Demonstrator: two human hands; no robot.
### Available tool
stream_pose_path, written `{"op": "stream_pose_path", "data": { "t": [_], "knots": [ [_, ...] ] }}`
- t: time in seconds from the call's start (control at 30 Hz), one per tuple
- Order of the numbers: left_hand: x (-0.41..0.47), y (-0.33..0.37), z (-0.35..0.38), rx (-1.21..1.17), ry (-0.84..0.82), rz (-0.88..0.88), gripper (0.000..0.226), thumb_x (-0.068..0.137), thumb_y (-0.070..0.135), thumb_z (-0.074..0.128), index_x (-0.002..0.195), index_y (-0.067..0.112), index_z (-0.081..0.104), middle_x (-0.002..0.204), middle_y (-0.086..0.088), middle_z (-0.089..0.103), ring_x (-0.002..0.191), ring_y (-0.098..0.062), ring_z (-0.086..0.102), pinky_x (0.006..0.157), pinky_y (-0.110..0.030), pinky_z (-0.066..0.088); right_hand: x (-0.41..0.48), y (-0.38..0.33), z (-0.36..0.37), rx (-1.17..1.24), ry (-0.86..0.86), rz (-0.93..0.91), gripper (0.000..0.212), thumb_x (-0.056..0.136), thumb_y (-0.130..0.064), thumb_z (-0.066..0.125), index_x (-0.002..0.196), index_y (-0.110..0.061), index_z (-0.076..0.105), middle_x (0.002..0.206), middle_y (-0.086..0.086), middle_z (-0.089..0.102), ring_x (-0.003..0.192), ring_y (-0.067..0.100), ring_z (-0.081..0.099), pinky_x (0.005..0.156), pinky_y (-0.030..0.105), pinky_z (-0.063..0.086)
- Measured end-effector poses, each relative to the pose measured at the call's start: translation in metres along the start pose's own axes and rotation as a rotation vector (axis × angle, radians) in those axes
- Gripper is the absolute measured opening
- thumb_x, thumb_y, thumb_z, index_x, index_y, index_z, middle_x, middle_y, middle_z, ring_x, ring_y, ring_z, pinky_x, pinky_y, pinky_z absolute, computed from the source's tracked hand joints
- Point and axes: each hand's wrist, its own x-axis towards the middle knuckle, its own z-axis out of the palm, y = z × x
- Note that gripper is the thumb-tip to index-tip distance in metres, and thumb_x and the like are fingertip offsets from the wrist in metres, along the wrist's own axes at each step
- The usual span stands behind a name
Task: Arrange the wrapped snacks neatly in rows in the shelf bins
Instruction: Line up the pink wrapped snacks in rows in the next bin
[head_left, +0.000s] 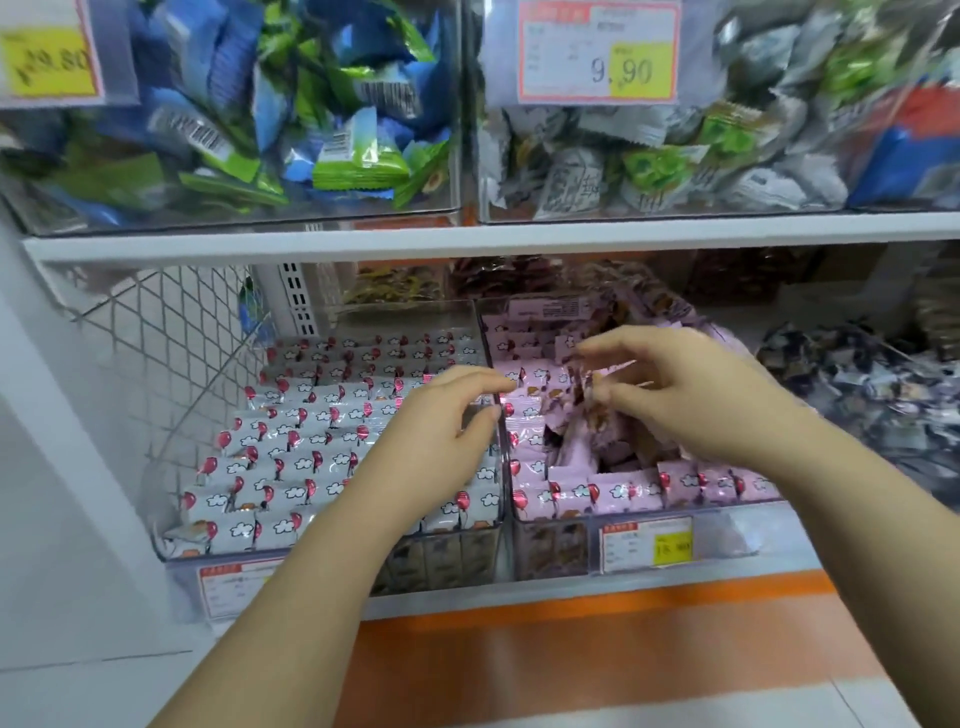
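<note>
The left bin (441, 553) holds white snacks (291, 431) in tidy rows; the right bin (727, 538) has pink snacks (623, 491) lined along its near and left edges, with a loose jumble in the middle. These packets look light, crinkly and slick, best pinched by a crimped end. The left hand (441, 415) hovers loosely curled and empty over the wall between the bins; whether the right hand (691, 395), above the jumble, pinches a packet is too blurred to tell.

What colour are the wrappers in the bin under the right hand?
Pale pink wrappers, printed with red balloons and white clouds; the head view shows them.
</note>
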Motion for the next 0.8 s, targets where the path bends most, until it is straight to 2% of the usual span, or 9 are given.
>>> {"op": "stream_pose_path", "data": {
  "t": [0.07, 0.17, 0.33, 0.43, 0.47, 0.57, 0.63, 0.73, 0.8],
  "knots": [
    [0.003, 0.009, 0.000, 0.029, 0.005, 0.011, 0.028, 0.097, 0.022, 0.049, 0.121, 0.032, 0.060, 0.119, 0.023, 0.050, 0.100, 0.007, 0.047, 0.082, 0.006, 0.026, -0.013, 0.007, -0.010, 0.047, 0.090, -0.013, 0.032, 0.088, -0.012, 0.063, 0.114, -0.031, 0.061, 0.101, -0.020, 0.064, 0.086, -0.006, 0.062, 0.071, 0.001, 0.042],
    [0.012, 0.027, 0.003, 0.120, -0.049, 0.012, 0.027, 0.098, 0.027, 0.048, 0.120, 0.035, 0.059, 0.114, 0.025, 0.051, 0.097, 0.004, 0.050, 0.074, -0.008, 0.034, -0.029, 0.021, -0.017, 0.070, 0.236, -0.051, 0.029, 0.088, -0.010, 0.063, 0.110, -0.027, 0.066, 0.093, -0.026, 0.062, 0.091, -0.014, 0.057, 0.076, -0.002, 0.040],
    [0.038, 0.051, 0.019, 0.336, -0.240, 0.045, 0.023, 0.095, 0.029, 0.053, 0.115, 0.033, 0.063, 0.113, 0.015, 0.066, 0.077, 0.002, 0.054, 0.075, -0.019, 0.040, -0.048, 0.052, -0.021, -0.007, 0.428, -0.120, 0.022, 0.084, -0.005, 0.066, 0.101, -0.019, 0.071, 0.086, -0.022, 0.060, 0.082, -0.008, 0.054, 0.075, 0.000, 0.036],
    [0.053, 0.057, 0.030, 0.458, -0.301, 0.047, 0.028, 0.092, 0.032, 0.056, 0.120, 0.031, 0.060, 0.109, 0.010, 0.067, 0.097, -0.012, 0.061, 0.086, -0.023, 0.044, -0.055, 0.065, -0.026, -0.048, 0.445, -0.152, 0.021, 0.084, -0.008, 0.068, 0.102, -0.018, 0.070, 0.088, -0.018, 0.058, 0.086, 0.009, 0.057, 0.078, 0.019, 0.040],
    [0.057, 0.059, 0.033, 0.486, -0.310, 0.042, 0.033, 0.091, 0.033, 0.058, 0.124, 0.032, 0.057, 0.110, 0.009, 0.067, 0.099, -0.013, 0.060, 0.088, -0.024, 0.043, -0.057, 0.069, -0.028, -0.055, 0.442, -0.157, 0.021, 0.084, -0.009, 0.068, 0.103, -0.018, 0.070, 0.088, -0.019, 0.056, 0.087, 0.010, 0.055, 0.078, 0.022, 0.038],
    [0.066, 0.061, 0.041, 0.499, -0.374, -0.017, 0.051, 0.090, 0.039, 0.059, 0.137, 0.034, 0.042, 0.123, 0.005, 0.061, 0.104, -0.016, 0.060, 0.092, -0.030, 0.046, -0.059, 0.082, -0.031, -0.058, 0.404, -0.134, 0.024, 0.083, -0.012, 0.069, 0.105, -0.020, 0.069, 0.088, -0.026, 0.053, 0.089, 0.001, 0.045, 0.077, 0.016, 0.031],
    [0.072, 0.062, 0.047, 0.486, -0.407, -0.062, 0.060, 0.090, 0.042, 0.059, 0.143, 0.032, 0.033, 0.135, -0.001, 0.054, 0.111, -0.020, 0.058, 0.093, -0.032, 0.047, -0.059, 0.091, -0.029, -0.067, 0.363, -0.084, 0.026, 0.082, -0.014, 0.068, 0.107, -0.021, 0.069, 0.098, -0.015, 0.062, 0.099, 0.007, 0.048, 0.083, 0.014, 0.029],
    [0.084, 0.062, 0.054, 0.447, -0.396, -0.122, 0.065, 0.092, 0.041, 0.056, 0.147, 0.024, 0.027, 0.144, -0.006, 0.045, 0.123, -0.023, 0.050, 0.095, -0.025, 0.039, -0.057, 0.098, -0.026, -0.036, 0.334, -0.052, 0.028, 0.082, -0.012, 0.068, 0.109, -0.020, 0.068, 0.107, -0.011, 0.059, 0.111, 0.014, 0.050, 0.090, 0.006, 0.024],
    [0.092, 0.062, 0.056, 0.415, -0.385, -0.159, 0.067, 0.092, 0.039, 0.057, 0.148, 0.017, 0.027, 0.147, -0.007, 0.041, 0.129, -0.022, 0.044, 0.095, -0.021, 0.033, -0.056, 0.098, -0.026, -0.022, 0.324, -0.038, 0.029, 0.082, -0.012, 0.069, 0.110, -0.019, 0.068, 0.111, -0.008, 0.060, 0.112, 0.015, 0.051, 0.091, 0.009, 0.025]
  ]
}}
